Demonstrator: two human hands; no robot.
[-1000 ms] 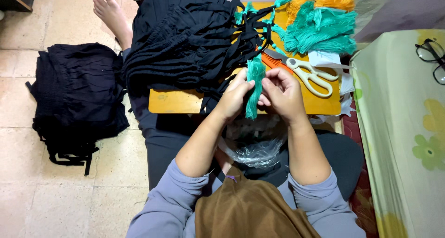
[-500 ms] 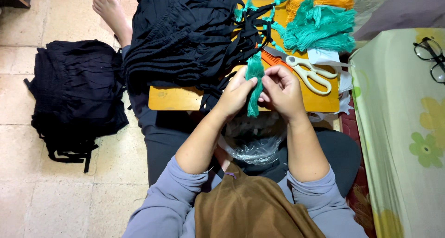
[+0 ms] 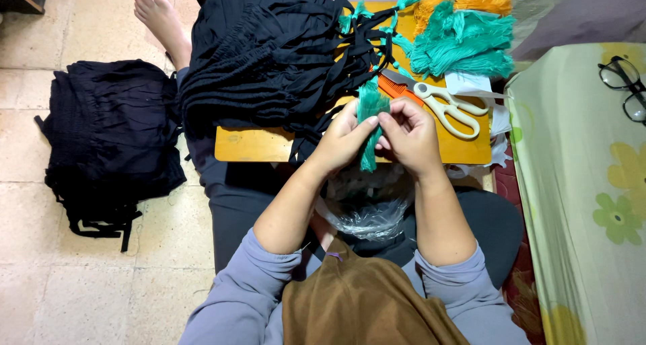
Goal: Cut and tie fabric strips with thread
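A teal tassel [image 3: 368,120] hangs between both hands above the near edge of the small wooden desk [image 3: 256,145]. The left hand [image 3: 343,138] and right hand [image 3: 408,133] pinch its top with their fingers. Cream-handled scissors [image 3: 449,107] lie just right; black garments [image 3: 269,56] are piled far left.

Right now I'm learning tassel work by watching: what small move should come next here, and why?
Probably pinch the tassel head tighter with the left hand and smooth the strands down with the right hand. Both hands already hold it upright over the board, its tail hanging loose below them.
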